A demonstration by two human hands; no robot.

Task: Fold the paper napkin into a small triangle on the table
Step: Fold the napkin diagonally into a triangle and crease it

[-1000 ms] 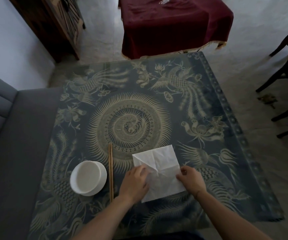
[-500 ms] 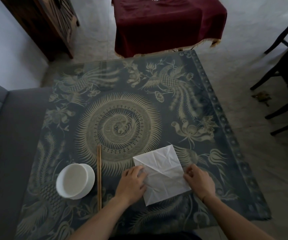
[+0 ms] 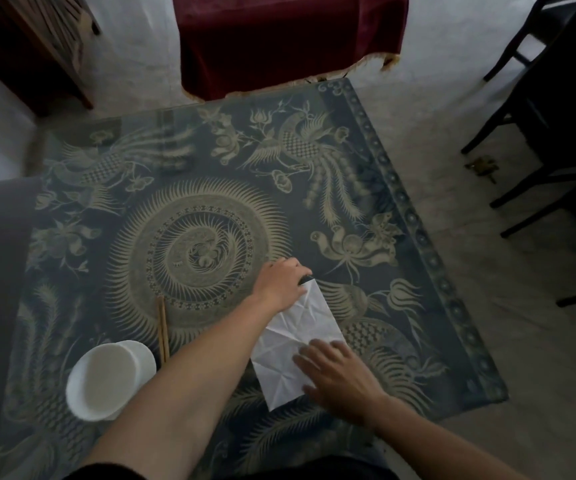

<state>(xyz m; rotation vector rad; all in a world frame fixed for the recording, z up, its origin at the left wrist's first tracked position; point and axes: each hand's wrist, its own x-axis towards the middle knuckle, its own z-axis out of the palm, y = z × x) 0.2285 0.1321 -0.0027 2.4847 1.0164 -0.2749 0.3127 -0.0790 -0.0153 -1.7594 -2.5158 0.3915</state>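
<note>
While paper napkin (image 3: 298, 341) lies creased, unfolded, on tabletop (image 3: 400, 237) near me: left hand (image 3: 281, 284) at far corner, grip hidden; right hand (image 3: 336, 374) spread flat, pinning near edge. Thin, limp, tearable; I'd lift corners lightly, crease slowly.

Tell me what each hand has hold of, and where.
Left hand is at the napkin's far corner, grip unclear; right hand lies flat on its near right part.

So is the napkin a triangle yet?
No. The napkin lies as a creased rectangle, left hand at its far end, right hand pressing its near end.
</note>
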